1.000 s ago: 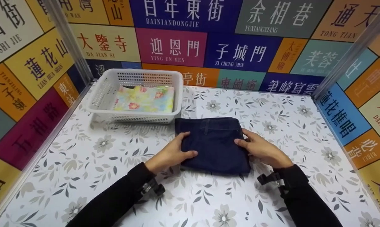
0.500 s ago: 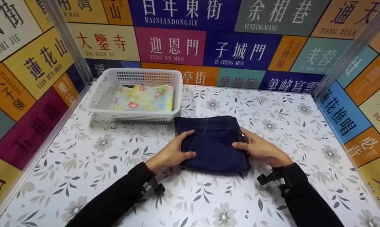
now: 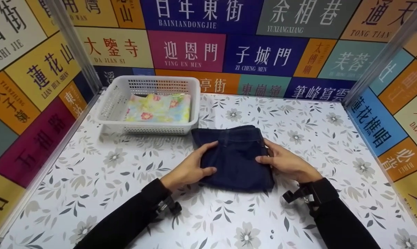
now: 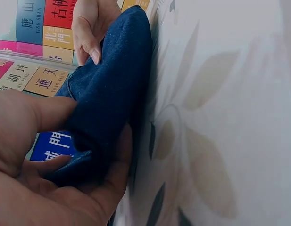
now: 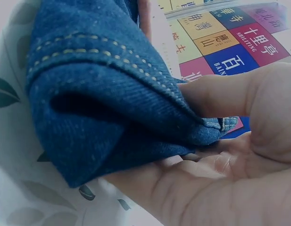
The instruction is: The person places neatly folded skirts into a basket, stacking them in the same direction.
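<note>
A dark blue pair of jeans (image 3: 239, 160), folded into a compact bundle, lies in the middle of the table. My left hand (image 3: 191, 166) grips its left edge, thumb on top; in the left wrist view fingers (image 4: 118, 174) reach beneath the folded denim (image 4: 114, 80). At the opposite edge my right hand (image 3: 287, 160) pinches the jeans, thumb above and fingers underneath. The right wrist view shows a double-stitched seam and an open fold in the denim (image 5: 98, 108), with the right thumb (image 5: 216, 96) pressing on its upper edge.
Behind and left of the jeans stands a white perforated plastic basket (image 3: 106, 107) holding a folded floral cloth (image 3: 160, 108). The table (image 3: 121, 193) has a leaf-patterned cover. Sign-printed panels (image 3: 189, 52) wall the back and both sides.
Both hands keep their hold on the jeans. The left fingers have shifted slightly inward, and the waistband edge at the top has lifted and bent a little.
</note>
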{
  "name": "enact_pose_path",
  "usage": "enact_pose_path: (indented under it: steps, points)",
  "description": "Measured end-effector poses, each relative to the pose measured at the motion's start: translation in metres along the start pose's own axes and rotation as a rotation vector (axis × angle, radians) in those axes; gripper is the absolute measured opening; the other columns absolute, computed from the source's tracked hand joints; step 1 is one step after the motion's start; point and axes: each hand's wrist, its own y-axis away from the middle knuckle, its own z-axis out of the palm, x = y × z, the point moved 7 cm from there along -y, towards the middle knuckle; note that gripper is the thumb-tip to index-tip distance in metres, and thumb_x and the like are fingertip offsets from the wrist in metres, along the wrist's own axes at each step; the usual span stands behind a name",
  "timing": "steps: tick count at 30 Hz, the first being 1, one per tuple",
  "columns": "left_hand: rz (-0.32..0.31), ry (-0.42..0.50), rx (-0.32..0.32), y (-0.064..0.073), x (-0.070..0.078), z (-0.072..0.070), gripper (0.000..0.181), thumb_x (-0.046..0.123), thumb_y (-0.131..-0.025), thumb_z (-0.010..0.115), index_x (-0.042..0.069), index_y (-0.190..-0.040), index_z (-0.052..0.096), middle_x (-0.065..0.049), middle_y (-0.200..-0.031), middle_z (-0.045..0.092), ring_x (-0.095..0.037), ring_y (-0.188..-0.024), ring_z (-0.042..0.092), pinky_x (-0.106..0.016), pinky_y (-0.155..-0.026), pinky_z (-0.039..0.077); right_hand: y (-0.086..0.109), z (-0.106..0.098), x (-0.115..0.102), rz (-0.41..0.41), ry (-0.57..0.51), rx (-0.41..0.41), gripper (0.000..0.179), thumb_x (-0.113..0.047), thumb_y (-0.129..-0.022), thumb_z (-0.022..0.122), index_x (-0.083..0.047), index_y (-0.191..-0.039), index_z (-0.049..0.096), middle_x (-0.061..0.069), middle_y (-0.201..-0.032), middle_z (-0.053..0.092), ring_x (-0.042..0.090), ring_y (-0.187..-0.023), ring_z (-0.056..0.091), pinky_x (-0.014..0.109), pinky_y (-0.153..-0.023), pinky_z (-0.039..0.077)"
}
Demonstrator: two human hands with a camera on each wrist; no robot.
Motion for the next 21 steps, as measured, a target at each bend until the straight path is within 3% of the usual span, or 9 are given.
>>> enact_pose_path:
  steps: [6, 14, 21]
  points:
    - [0.038, -0.047, -0.008, 0.0, 0.008, -0.003, 0.091, 0.012, -0.104, 0.083, 0.027, -0.183, 0.04, -0.012, -0.187, 0.044, -0.034, -0.172, 0.043, -0.059, -0.145, 0.031, 0.0, 0.0, -0.003, -0.009, 0.022, -0.002, 0.089, -0.003, -0.115, 0.065, -0.023, -0.188, 0.019, 0.026, -0.172, 0.054, 0.03, -0.131, 0.078, 0.052, -0.106, 0.07]
    - [0.039, -0.107, 0.02, -0.003, 0.015, -0.007, 0.092, 0.017, -0.103, 0.084, 0.031, -0.183, 0.04, -0.017, -0.185, 0.045, -0.036, -0.168, 0.048, -0.06, -0.143, 0.035, 0.007, -0.001, -0.007, -0.004, 0.026, 0.016, 0.088, -0.005, -0.116, 0.064, -0.024, -0.188, 0.017, 0.027, -0.17, 0.057, 0.032, -0.127, 0.081, 0.053, -0.102, 0.071]
    - [0.114, -0.144, 0.033, -0.012, 0.027, -0.011, 0.089, 0.018, -0.104, 0.082, 0.026, -0.182, 0.04, -0.012, -0.186, 0.046, -0.034, -0.172, 0.043, -0.056, -0.144, 0.033, 0.009, -0.003, -0.018, -0.057, 0.003, 0.031, 0.083, -0.003, -0.117, 0.063, -0.018, -0.187, 0.02, 0.024, -0.171, 0.056, 0.025, -0.13, 0.079, 0.047, -0.105, 0.07]
